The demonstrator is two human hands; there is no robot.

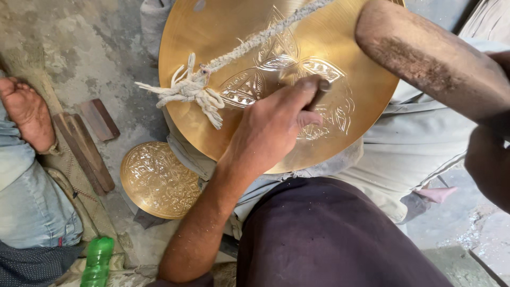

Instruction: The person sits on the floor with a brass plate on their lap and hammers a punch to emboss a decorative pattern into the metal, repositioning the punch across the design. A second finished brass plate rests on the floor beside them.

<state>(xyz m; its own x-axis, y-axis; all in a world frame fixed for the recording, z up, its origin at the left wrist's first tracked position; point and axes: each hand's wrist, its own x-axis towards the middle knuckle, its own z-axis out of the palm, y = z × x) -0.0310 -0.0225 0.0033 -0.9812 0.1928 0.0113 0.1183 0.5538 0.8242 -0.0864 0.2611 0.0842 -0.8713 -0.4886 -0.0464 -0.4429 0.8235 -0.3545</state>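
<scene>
Clearly left hand [271,127] grip clamps chisel [320,91], its tip slanting down-left onto brass plate [223,37].

Dusty concrete floor [95,58] carries small engraved brass plate [158,179], wooden blocks [85,143], green plastic bottle [98,261].

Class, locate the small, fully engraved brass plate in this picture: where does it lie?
In the head view, the small engraved brass plate lies low on the left, on the floor just below the large brass plate, right of the wooden blocks.
</scene>
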